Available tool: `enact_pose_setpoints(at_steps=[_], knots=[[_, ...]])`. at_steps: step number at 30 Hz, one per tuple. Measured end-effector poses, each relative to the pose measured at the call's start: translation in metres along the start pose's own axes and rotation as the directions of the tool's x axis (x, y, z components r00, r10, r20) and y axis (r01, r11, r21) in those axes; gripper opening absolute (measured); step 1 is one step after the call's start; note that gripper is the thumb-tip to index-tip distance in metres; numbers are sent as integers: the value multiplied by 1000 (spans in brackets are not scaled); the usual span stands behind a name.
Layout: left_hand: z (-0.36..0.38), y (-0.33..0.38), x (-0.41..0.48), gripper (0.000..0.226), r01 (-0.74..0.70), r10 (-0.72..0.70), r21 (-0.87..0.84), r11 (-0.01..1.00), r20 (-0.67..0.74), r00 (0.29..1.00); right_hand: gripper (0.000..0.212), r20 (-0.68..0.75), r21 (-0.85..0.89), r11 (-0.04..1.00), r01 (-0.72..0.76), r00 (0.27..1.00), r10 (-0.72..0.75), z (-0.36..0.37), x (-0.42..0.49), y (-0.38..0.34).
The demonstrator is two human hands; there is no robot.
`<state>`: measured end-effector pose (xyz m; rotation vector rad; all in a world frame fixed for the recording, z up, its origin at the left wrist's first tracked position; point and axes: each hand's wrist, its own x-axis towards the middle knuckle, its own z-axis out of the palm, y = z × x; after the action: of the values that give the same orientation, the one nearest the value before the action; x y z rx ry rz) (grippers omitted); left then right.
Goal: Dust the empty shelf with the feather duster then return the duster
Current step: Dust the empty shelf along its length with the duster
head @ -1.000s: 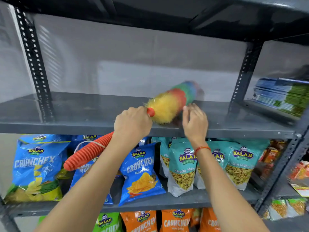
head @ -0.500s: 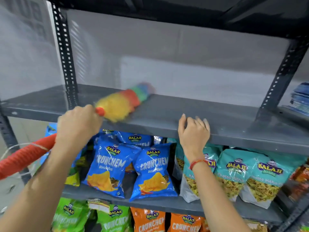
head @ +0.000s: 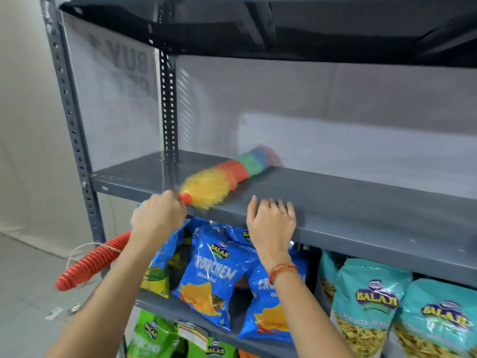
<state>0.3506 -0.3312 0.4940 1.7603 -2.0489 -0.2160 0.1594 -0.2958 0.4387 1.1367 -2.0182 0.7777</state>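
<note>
A feather duster [head: 224, 174] with a yellow, orange, green and blue head lies across the empty grey shelf [head: 361, 202], its tip toward the back panel. My left hand [head: 157, 218] is closed around its ribbed orange handle [head: 93, 262], which sticks out down-left past the shelf's front edge. My right hand [head: 271, 223] rests flat on the shelf's front lip, fingers spread, holding nothing.
A grey perforated upright [head: 72, 125] marks the rack's left end, with a second post [head: 169, 112] behind. Another shelf [head: 284, 27] hangs close overhead. Blue snack bags [head: 216, 275] and teal snack bags [head: 371, 311] fill the shelf below. Green bags [head: 154, 334] sit lower.
The duster has swept left along the shelf toward the rack's left end, my left hand going with it. My right hand stayed on the front lip.
</note>
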Motion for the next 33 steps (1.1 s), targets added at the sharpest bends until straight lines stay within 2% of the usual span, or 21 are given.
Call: enact_pose_setpoints(at_steps=[2, 5, 9, 11, 13, 15, 17, 18, 20, 22, 25, 27, 29, 31, 32, 33], knots=[[-15, -13, 7, 40, 34, -32, 31, 999, -39, 999, 50, -13, 26, 1000, 13, 1000, -13, 0, 0, 1], [-31, -14, 1, 36, -141, 141, -13, 990, 11, 990, 50, -26, 43, 999, 20, 999, -19, 0, -2, 2], [-34, -21, -6, 29, -277, 322, -218, 936, 208, 924, 44, -2, 81, 996, 31, 1000, -31, 0, 0, 0], [-32, -31, 0, 25, -272, 361, -294, 916, 314, 878, 43, -19, 88, 995, 39, 999, -38, 1, 0, 2], [-41, -49, 13, 32, -152, 305, -372, 916, 398, 865, 41, -16, 90, 996, 19, 1000, -17, 3, -1, 1], [-55, -75, 29, 30, -77, 193, -296, 952, 386, 902, 42, -9, 87, 996, -5, 1000, 6, 5, -2, 1], [-69, -95, 41, 25, 25, 40, -236, 971, 268, 963, 45, 2, 97, 995, -24, 1000, 23, 4, 0, 0], [-70, -104, 46, 33, 84, -58, -167, 982, 160, 985, 47, 11, 110, 994, -26, 1000, 25, 3, 0, -1], [-65, -117, 48, 42, 172, -172, 6, 985, -50, 984, 48, 7, 128, 992, -16, 1000, 15, 2, 0, -9], [-59, -117, 42, 39, 150, -150, -2, 989, -79, 986, 47, -6, 150, 988, 46, 999, -46, 4, 2, -27], [-57, -117, 28, 33, 123, -116, -97, 988, 77, 990, 49, 33, 233, 955, 181, 981, -194, 12, 0, -68], [-59, -124, 27, 33, 159, -148, -86, 983, 129, 981, 50, 80, 267, 932, 244, 958, -274, 18, -3, -93], [-65, -132, 35, 38, 279, -273, -68, 958, 84, 958, 48, 123, 252, 928, 273, 943, -310, 25, -7, -107], [-76, -142, 43, 46, 408, -406, 20, 913, -65, 912, 50, 132, 218, 934, 282, 940, -314, 31, -9, -110], [-81, -144, 49, 47, 420, -412, 46, 906, -123, 903, 52, 129, 213, 936, 281, 941, -312, 32, -10, -110], [-84, -141, 52, 46, 387, -380, 46, 921, -118, 918, 53, 121, 211, 937, 277, 944, -307, 32, -10, -109]])
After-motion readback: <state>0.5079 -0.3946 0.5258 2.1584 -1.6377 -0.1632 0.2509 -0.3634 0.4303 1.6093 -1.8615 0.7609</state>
